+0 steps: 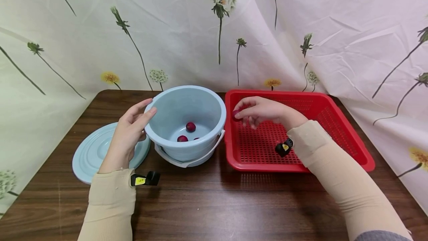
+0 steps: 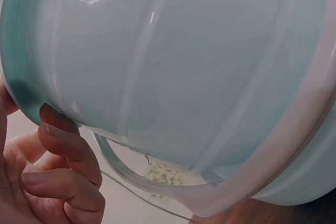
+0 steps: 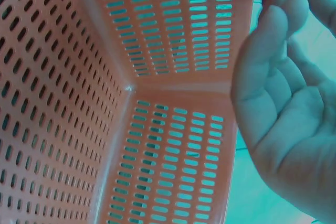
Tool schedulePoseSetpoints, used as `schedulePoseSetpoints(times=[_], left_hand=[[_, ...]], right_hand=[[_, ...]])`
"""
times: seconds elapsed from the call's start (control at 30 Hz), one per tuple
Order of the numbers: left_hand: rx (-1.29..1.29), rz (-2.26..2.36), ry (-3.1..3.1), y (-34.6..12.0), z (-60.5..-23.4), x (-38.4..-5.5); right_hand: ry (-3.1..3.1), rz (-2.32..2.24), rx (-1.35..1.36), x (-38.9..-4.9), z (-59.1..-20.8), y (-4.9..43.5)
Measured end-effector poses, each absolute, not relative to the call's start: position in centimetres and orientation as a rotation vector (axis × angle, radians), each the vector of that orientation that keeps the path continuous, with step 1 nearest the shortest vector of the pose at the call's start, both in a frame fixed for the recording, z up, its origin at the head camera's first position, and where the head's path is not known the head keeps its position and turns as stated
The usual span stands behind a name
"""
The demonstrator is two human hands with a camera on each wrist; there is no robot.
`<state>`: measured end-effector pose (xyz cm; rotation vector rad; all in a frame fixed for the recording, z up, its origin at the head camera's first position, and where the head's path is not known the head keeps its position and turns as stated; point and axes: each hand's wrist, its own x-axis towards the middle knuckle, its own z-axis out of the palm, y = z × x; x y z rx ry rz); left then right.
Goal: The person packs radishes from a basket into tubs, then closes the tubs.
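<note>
A light blue bucket [image 1: 185, 153] stands upright at the middle of the table, its handle hanging down in front. Inside lie a plum-like dark red fruit [image 1: 190, 127], another such fruit [image 1: 182, 138] and part of a third behind the near rim. My left hand [image 1: 128, 129] grips the bucket's left rim; its curled fingers [image 2: 68, 145] show against the outer wall in the left wrist view. Over the left end of a red perforated basket [image 1: 301, 167], my right hand [image 1: 264, 110] pinches a similar dark red fruit [image 1: 236, 114] between thumb and fingers, which mostly hide it.
A round light blue lid [image 1: 90, 155] lies on the brown wooden table [image 1: 200, 203] left of the bucket, partly behind the left hand. The basket sits close to the bucket's right side. A flower-patterned cloth [image 1: 187, 29] hangs behind the table.
</note>
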<state>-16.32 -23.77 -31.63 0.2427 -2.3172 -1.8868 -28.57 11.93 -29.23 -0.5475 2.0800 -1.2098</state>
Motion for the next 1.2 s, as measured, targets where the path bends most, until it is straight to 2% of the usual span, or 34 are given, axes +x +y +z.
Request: schedulePoseSetpoints(times=[0.67,1.2], left_hand=[[0.224,-1.916,-2.302,-23.8,-31.7,-16.4],[0.231,-1.891,-2.319,-23.8,-31.6,-16.3]], right_hand=[[1.913,-1.672,-0.463,-27.5,-28.4,10.5],[1.883,-1.777,-0.451,-26.1,-27.9,8.2]])
